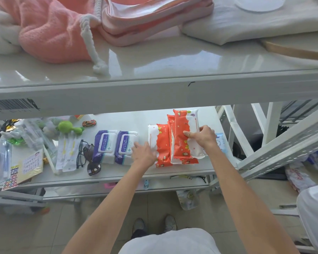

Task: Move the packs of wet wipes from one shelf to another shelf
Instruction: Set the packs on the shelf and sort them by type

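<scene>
Here, both hands on orange wipe packs on lower shelf (173, 170). Right hand (203, 137) grasps top orange pack (186, 132), thumb on its face, fingers round right edge, pack stacked over others. Left hand (145, 154) presses left edge of lower orange pack (159, 143); whether it grips, cannot tell. Two purple wipe packs (116, 146) just left of left hand, side by side. Small blue pack (219, 143) behind right hand. Glasses (82, 153) left of purple packs. Pink towel (50, 32) on upper shelf (154, 70).
</scene>
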